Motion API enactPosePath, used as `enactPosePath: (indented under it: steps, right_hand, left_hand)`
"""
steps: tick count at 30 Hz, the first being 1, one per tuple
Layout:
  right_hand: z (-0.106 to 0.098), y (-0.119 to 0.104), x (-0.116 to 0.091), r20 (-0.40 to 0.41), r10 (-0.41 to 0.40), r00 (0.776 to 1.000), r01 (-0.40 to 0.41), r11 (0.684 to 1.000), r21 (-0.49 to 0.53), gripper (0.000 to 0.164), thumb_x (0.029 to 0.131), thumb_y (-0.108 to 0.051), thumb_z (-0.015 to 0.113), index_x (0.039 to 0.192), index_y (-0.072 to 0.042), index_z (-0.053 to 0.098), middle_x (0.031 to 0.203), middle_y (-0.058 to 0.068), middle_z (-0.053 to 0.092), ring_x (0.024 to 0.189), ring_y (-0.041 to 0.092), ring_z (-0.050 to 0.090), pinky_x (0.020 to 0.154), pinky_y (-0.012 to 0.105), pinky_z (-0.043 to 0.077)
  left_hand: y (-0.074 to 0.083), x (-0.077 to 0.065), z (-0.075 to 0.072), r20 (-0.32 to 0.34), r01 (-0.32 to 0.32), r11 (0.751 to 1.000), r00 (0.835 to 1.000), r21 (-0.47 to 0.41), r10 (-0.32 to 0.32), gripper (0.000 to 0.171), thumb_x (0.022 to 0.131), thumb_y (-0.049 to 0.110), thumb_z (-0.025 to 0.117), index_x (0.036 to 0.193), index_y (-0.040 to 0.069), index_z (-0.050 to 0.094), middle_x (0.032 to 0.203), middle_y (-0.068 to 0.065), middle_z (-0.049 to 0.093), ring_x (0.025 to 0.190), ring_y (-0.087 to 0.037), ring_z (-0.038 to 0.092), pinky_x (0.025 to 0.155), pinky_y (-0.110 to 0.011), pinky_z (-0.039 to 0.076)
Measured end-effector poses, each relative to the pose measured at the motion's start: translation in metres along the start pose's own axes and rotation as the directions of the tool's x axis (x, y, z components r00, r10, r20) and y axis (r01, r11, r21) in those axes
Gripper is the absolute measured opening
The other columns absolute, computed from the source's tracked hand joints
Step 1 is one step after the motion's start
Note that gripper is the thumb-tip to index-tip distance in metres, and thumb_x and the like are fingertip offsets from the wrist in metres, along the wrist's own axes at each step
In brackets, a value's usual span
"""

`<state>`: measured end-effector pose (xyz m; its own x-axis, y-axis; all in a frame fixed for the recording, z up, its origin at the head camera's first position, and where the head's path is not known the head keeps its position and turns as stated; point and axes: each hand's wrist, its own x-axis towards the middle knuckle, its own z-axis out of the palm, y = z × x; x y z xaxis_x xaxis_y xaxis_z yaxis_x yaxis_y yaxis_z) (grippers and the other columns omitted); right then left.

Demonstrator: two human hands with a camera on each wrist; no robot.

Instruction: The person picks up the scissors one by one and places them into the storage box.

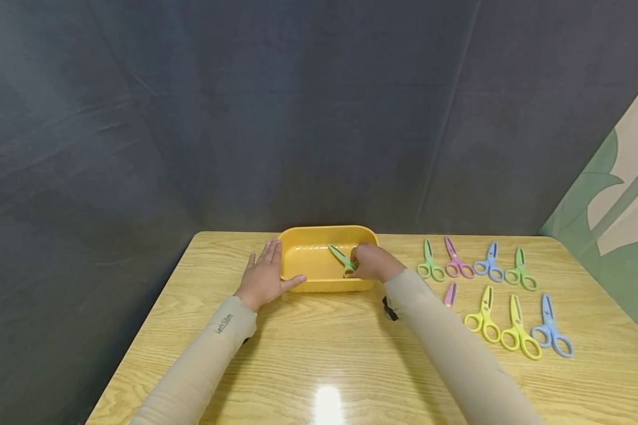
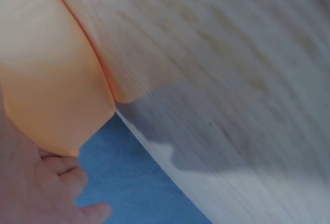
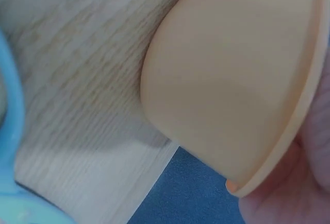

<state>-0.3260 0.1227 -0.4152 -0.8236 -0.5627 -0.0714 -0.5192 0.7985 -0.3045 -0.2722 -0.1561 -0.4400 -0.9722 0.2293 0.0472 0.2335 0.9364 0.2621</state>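
Note:
A yellow plastic basin [image 1: 326,285] stands near the table's far edge. My left hand [image 1: 266,277] rests on its left end, fingers straight along the rim and thumb over the near rim. The left wrist view shows this hand [image 2: 38,188] against the basin's outer wall [image 2: 56,90]. My right hand [image 1: 376,262] reaches over the right end and grips a pair of green scissors [image 1: 340,256] by the handles, low inside the basin; some of the fingers are hidden. In the right wrist view, part of this hand [image 3: 314,141] shows behind the basin's rim [image 3: 296,126].
Several more scissors lie on the wooden table [image 1: 298,354] to the right, among them green [image 1: 428,251], purple [image 1: 453,251], blue [image 1: 547,313] and yellow [image 1: 487,298] pairs. My right sleeve partly covers a pink pair [image 1: 450,294]. A dark cloth [image 1: 319,118] hangs behind the table.

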Motion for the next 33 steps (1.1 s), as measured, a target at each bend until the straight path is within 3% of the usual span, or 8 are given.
enactPosePath:
  steps: [19,33]
  right_hand:
    - [0.0025,-0.0071,0.0033,0.001,0.024,1.000,-0.024,0.998,-0.064,0.027,0.088,-0.014,0.080,0.070,-0.008,0.060,0.067,0.000,0.052,0.065,0.016,0.045,0.063,0.031,0.041]
    - [0.0033,-0.0079,0.0037,0.014,0.051,0.999,-0.050,0.996,-0.073,0.026,0.089,-0.019,0.080,0.072,-0.008,0.064,0.068,0.000,0.057,0.065,0.016,0.049,0.065,0.032,0.045]
  left_hand:
    - [-0.0011,0.0011,0.0020,-0.002,0.007,1.000,1.000,0.006,-0.007,0.113,0.091,0.074,0.053,0.160,-0.005,0.010,0.168,-0.019,0.009,0.156,-0.029,0.003,0.122,-0.059,0.007]
    - [0.0003,0.0002,0.0007,-0.004,0.003,1.000,1.000,0.015,-0.003,0.113,0.091,0.075,0.051,0.159,-0.006,0.011,0.168,-0.018,0.008,0.156,-0.031,0.007,0.122,-0.059,0.010]
